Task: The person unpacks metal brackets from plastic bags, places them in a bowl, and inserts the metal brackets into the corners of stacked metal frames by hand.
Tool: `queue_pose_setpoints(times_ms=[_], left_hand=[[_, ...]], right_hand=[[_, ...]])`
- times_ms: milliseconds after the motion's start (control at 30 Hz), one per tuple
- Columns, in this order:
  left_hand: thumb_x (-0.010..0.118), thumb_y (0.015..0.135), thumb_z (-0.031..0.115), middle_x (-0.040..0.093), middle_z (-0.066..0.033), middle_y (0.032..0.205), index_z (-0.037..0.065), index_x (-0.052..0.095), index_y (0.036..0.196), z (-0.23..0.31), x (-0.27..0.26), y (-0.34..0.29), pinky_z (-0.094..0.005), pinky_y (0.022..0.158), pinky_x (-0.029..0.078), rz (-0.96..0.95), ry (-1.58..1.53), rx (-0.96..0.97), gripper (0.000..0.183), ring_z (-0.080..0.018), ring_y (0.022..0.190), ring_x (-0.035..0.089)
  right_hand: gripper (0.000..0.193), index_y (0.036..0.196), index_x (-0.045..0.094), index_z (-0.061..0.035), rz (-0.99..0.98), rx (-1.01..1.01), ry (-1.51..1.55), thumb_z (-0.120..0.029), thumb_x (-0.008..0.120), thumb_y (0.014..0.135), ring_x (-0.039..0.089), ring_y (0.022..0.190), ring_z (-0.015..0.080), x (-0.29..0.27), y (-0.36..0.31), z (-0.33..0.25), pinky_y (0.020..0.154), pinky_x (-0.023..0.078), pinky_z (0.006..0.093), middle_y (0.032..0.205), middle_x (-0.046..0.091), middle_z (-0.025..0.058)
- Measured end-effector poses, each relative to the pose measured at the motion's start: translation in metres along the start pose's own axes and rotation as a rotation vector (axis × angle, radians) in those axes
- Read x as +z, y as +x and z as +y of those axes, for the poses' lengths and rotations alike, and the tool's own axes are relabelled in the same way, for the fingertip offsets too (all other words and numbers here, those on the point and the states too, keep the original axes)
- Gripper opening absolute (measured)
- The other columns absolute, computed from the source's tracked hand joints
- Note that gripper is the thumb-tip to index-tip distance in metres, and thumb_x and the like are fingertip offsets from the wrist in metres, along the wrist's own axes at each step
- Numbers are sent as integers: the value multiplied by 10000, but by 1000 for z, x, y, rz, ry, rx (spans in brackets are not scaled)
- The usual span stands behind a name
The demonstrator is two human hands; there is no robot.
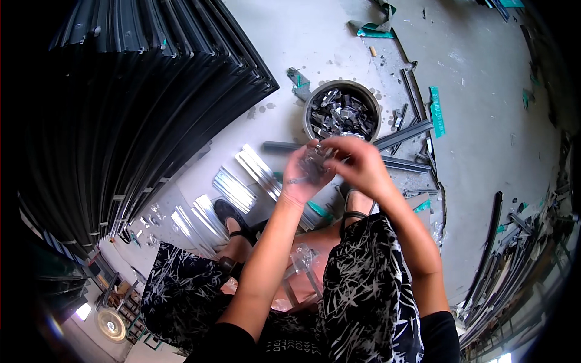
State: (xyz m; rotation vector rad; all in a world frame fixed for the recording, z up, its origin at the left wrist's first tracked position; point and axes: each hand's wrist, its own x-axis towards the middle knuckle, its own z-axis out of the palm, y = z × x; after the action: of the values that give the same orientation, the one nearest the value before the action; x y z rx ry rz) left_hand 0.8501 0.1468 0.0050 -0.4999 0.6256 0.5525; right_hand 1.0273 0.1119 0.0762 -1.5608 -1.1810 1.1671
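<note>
My left hand (295,189) is turned palm up and cupped around several small grey metal pieces (313,164); motion blurs their exact shape. Over it from the right comes my right hand (362,162), thumb and fingers curled in toward those pieces. Whatever sits between its fingertips is too smeared to make out. Just beyond both hands stands a round metal bowl (349,82) on the floor. Inside it lies a heap of small dark and silvery metal parts (339,112).
A tall stack of long black profiles (151,109) fills the left. Silvery strips (235,189) lie near my left foot. Grey profile lengths (404,134) reach right from the bowl. More profiles (514,290) are piled at lower right. Green-and-grey scraps (378,27) litter the floor.
</note>
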Motion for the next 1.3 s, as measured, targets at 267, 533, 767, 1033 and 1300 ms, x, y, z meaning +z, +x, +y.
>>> queue_pose_setpoints(times_ms=[267, 533, 767, 1033, 1300], left_hand=[[578, 927, 224, 627, -128, 1142, 81, 634, 972, 2, -1, -13, -453, 816, 562, -65, -13, -155, 160, -306, 1132, 555], [578, 935, 230, 671, -162, 1102, 51, 681, 966, 13, 2, -19, -450, 799, 565, -65, 40, -105, 208, -331, 1126, 580], [578, 935, 232, 677, -159, 1093, 46, 681, 972, 18, -2, -22, -456, 783, 575, -23, 34, -77, 216, -331, 1123, 591], [577, 920, 229, 624, -127, 1098, 77, 625, 944, 24, -14, -26, -422, 759, 557, 39, 67, -28, 161, -291, 1121, 551], [575, 922, 231, 621, -119, 1089, 81, 622, 950, 20, -12, -24, -421, 757, 558, 55, 58, -27, 160, -284, 1114, 552]], right_hand=[[190, 993, 691, -34, 388, 194, -280, -99, 671, 816, 671, 768, 265, -34, 11, 60, 712, 531, 347, 855, 680, 137], [148, 926, 713, -110, 345, 106, -632, -125, 624, 808, 648, 819, 342, -34, 60, 79, 724, 518, 438, 887, 672, 137], [126, 883, 696, -88, 293, 50, -801, -113, 615, 790, 649, 779, 357, -22, 77, 88, 686, 521, 462, 826, 676, 142], [114, 870, 683, -72, 215, 105, -637, -151, 661, 791, 630, 800, 351, -16, 32, 85, 700, 513, 444, 845, 644, 137], [275, 992, 713, -79, 304, -24, -642, -17, 644, 733, 613, 892, 335, 4, 7, 93, 798, 517, 415, 988, 664, 115]])
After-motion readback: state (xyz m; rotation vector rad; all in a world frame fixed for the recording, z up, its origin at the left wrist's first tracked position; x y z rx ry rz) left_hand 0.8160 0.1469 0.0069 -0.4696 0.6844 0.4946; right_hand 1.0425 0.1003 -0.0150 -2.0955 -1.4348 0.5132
